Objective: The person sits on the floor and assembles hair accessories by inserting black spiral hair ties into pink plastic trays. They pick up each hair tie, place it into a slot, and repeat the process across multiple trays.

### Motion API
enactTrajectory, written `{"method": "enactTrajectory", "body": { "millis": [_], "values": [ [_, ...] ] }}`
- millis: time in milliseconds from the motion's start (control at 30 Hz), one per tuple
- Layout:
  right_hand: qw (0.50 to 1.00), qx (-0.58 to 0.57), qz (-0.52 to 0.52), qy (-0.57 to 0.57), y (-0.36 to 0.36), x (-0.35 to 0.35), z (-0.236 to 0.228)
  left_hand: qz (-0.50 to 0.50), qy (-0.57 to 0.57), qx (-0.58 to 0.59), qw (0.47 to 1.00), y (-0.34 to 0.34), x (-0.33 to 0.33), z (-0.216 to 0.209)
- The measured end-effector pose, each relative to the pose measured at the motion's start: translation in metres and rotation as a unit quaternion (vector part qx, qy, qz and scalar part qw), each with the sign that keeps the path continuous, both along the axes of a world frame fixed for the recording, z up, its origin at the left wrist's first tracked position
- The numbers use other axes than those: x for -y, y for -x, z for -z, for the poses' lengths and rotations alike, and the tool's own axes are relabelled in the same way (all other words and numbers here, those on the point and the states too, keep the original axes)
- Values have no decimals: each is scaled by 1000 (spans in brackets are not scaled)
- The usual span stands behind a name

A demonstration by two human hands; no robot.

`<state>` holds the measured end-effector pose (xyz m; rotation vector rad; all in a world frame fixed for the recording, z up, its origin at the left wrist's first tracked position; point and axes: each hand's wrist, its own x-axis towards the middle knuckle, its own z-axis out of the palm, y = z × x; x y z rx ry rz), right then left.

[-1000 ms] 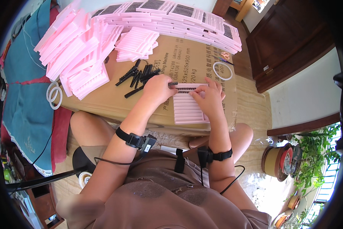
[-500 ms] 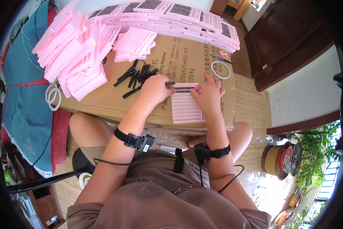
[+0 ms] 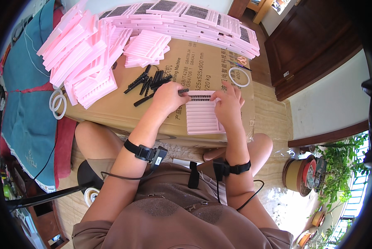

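Note:
A pink ribbed tray (image 3: 202,118) lies on the cardboard box in front of me, with dark bristly strips (image 3: 200,98) in its far grooves. At its far left corner, my left hand (image 3: 168,96) is closed around a short black strip (image 3: 183,91), whose end sticks out past the fingers. My right hand (image 3: 228,103) rests at the tray's right side, thumb and forefinger pinched at the right end of the bristly rows. Whatever is between those fingertips is hidden. Several loose black strips (image 3: 146,85) lie in a heap beyond my left hand.
Stacked pink trays (image 3: 80,45) crowd the cardboard box's (image 3: 161,120) left side, with a smaller pile (image 3: 146,47) beside them. Filled trays (image 3: 198,20) line the far edge. A white ring (image 3: 239,77) and scissors (image 3: 239,64) lie at right; more white rings (image 3: 58,104) sit at left.
My right hand has slid slightly right along the tray's dark rows, uncovering more of them. My left hand keeps its hold on the black strip, almost unmoved.

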<state>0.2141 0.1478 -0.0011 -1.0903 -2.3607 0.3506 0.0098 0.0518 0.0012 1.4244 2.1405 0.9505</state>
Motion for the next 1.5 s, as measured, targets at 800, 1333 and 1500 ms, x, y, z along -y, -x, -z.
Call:
{"method": "enactTrajectory", "body": {
  "millis": [800, 1333, 1500],
  "values": [
    [894, -287, -179, 294, 51, 30, -32, 120, -226, 726, 638, -28, 10, 2],
    [831, -331, -114, 432, 27, 3, -29, -53, -138, 562, 814, -7, 19, 4],
    [888, -286, -49, 356, 14, -2, -24, -42, -105, 204, 972, 4, 20, 16]
  ]
}}
